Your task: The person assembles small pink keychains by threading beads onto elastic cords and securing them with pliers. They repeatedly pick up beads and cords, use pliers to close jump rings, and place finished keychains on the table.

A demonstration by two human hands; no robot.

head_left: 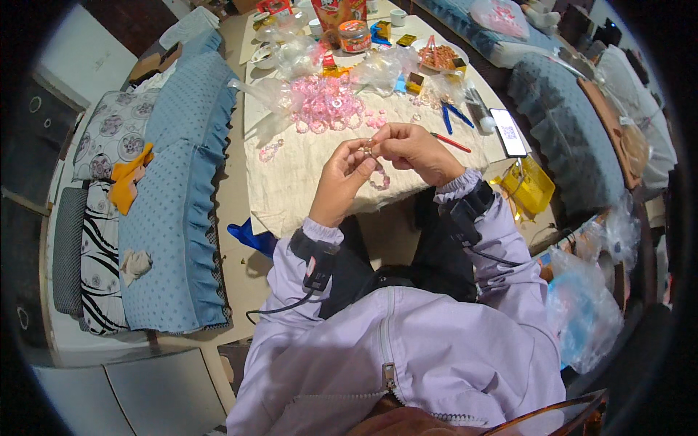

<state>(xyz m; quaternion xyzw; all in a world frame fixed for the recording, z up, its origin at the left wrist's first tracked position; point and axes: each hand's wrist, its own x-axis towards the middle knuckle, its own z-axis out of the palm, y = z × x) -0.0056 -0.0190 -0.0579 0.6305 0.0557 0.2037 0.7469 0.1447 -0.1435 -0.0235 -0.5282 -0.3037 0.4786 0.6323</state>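
Observation:
Both hands meet above the near edge of the cloth-covered table. A pink beaded bracelet (379, 181) hangs below the fingers of my left hand (339, 179), which are closed on its upper part. Close against it, my right hand (419, 151) is pinched at the same spot; whatever tiny part its fingertips hold is too small to make out. Beyond the hands lies a heap of pink bracelets (327, 104). One more beaded bracelet (271, 150) rests apart on the cloth at the left. Small pink beads (376, 118) are scattered beside the heap.
Blue-handled pliers (456, 118), a red pen (451, 142) and a lit phone (508, 133) lie to the right. Clear plastic bags (378, 71), an orange-lidded jar (354, 36) and a plate of snacks (440, 57) crowd the far side. Blue-covered sofas (171, 196) flank the table; a yellow bin (528, 187) stands right.

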